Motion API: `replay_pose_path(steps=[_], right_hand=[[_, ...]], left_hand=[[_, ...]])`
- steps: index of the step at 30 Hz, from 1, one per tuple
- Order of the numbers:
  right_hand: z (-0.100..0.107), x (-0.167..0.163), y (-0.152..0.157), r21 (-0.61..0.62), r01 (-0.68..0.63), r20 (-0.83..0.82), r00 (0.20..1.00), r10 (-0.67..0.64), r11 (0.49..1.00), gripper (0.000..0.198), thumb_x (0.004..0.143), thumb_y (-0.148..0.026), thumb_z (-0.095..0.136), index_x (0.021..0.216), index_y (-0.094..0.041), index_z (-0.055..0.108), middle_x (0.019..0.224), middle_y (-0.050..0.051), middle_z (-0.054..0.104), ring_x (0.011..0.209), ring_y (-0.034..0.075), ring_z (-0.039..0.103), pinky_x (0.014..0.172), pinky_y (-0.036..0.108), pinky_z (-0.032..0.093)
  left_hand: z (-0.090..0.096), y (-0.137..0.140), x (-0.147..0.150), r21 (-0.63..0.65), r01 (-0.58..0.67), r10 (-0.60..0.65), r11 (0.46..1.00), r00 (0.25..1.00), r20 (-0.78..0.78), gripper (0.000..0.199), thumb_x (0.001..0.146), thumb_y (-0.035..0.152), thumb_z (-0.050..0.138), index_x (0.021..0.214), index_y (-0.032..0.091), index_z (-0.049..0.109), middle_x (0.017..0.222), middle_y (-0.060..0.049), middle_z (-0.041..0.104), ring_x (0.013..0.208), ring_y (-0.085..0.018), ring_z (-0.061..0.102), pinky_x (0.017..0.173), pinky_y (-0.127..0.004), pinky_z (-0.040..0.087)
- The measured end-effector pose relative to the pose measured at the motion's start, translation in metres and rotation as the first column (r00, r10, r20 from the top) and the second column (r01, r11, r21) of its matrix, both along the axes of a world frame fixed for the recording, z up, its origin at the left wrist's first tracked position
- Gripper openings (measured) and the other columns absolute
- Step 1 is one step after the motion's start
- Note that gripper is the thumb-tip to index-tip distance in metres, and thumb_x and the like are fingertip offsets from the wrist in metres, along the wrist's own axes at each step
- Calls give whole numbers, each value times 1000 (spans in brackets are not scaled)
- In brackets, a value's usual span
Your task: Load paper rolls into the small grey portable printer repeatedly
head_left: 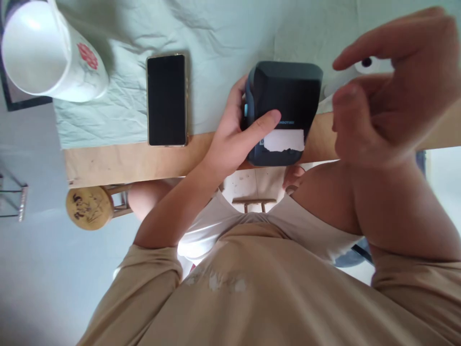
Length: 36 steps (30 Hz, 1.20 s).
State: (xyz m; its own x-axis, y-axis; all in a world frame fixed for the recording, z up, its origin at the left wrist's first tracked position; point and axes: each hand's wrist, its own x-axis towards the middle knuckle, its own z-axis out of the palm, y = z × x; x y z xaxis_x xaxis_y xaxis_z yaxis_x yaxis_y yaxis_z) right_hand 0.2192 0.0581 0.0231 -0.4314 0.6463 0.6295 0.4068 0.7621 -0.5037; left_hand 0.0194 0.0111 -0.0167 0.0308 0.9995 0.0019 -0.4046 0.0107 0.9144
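Observation:
My left hand point(230, 144) grips a dark, boxy handheld label printer point(288, 91) by its left side, thumb lying across its top face. The printer is at the table's front edge, its lower end jutting past it. A white strip of paper point(284, 140) with a torn lower edge lies on its face, below small blue lettering. To the right, my right hand point(396, 91) is raised, thumb and forefinger apart, the other fingers curled. Nothing shows in it. Partly hidden behind it is a small white roll point(366, 64) with a dark core.
A phone point(167, 100) with a dark screen lies left of the printer on the pale green cloth point(216, 29). At far left stands a white cup point(82, 72) with a red flower. The table's bare wooden edge point(108, 163) runs along the front; a round stool point(89, 207) stands below left.

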Motion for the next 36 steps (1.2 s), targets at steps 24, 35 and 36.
replay_pose_path(steps=[24,35,36], right_hand=[[1,62,-42,-99,-76,68,994,83,992,20,80,3,59,85,-13,69,70,-3,58,64,-3,45,59,13,32],[-118,157,-115,-204,436,279,884,-374,877,36,97,-40,62,118,-12,69,131,13,64,139,22,53,126,53,39],[-136,163,-128,-241,469,336,862,-381,849,46,96,-47,63,129,-13,65,145,14,56,144,24,48,129,56,35]], left_hand=[[5,4,9,79,43,-49,996,996,81,32,81,25,83,105,23,62,99,3,67,95,-17,64,83,-29,58],[-7,11,8,132,71,-92,989,983,157,31,88,17,74,113,17,55,97,4,66,83,-10,63,70,-22,55],[-6,10,8,132,74,-97,989,979,180,32,88,16,76,112,18,55,98,3,68,81,-10,63,68,-22,55]])
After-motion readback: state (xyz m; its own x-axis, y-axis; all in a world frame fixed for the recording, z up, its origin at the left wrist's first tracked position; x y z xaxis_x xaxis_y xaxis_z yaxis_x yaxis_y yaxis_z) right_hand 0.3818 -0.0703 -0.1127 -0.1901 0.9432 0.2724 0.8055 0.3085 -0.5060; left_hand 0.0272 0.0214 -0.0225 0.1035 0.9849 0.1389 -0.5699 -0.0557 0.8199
